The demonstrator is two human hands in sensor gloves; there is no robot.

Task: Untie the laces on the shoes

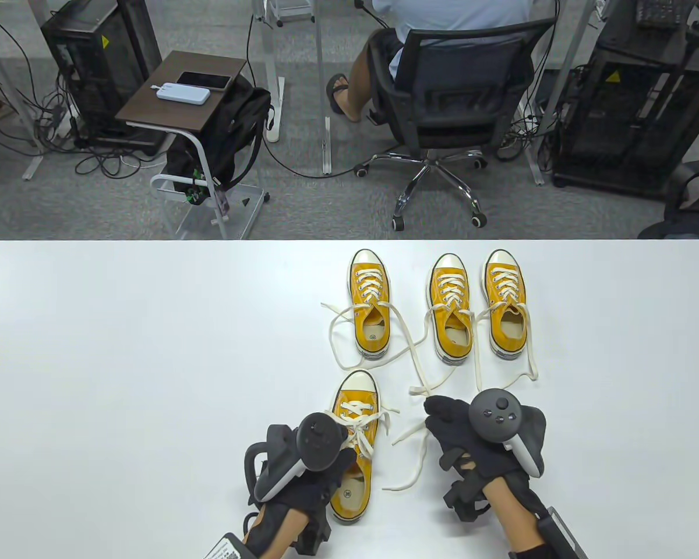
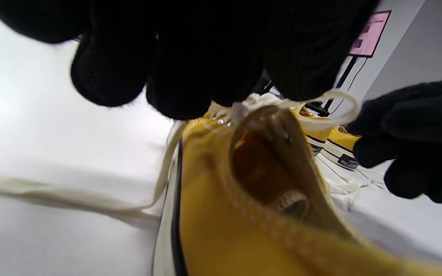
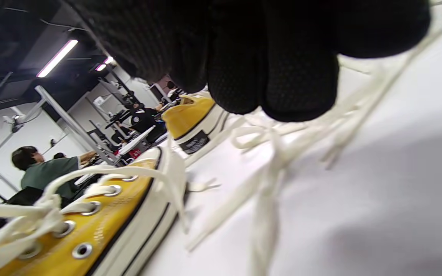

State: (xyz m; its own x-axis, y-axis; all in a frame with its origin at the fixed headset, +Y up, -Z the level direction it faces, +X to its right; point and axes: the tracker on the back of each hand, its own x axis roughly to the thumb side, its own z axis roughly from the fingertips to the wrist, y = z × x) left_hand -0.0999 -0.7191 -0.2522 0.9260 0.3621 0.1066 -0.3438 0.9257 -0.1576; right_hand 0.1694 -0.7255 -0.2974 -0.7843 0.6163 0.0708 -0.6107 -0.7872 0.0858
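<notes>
Four yellow canvas sneakers with cream laces stand on the white table (image 1: 151,349). The near shoe (image 1: 354,460) lies under my left hand (image 1: 346,451), whose fingers press on its laces by the tongue; in the left wrist view the hand (image 2: 182,96) hangs over the shoe's opening (image 2: 267,168). My right hand (image 1: 434,407) is to the right of that shoe and pinches its loose lace (image 1: 408,432), which trails over the table. In the left wrist view this lace (image 2: 332,92) runs from the shoe to the right hand (image 2: 409,142). The right wrist view shows bunched fingers (image 3: 274,99) over blurred laces.
Three more yellow shoes stand in a row behind: one at the left (image 1: 370,308), one in the middle (image 1: 449,314), one at the right (image 1: 507,308). Their laces lie loose across the table toward my right hand. Beyond the far edge are an office chair (image 1: 442,99) and a side table (image 1: 180,87).
</notes>
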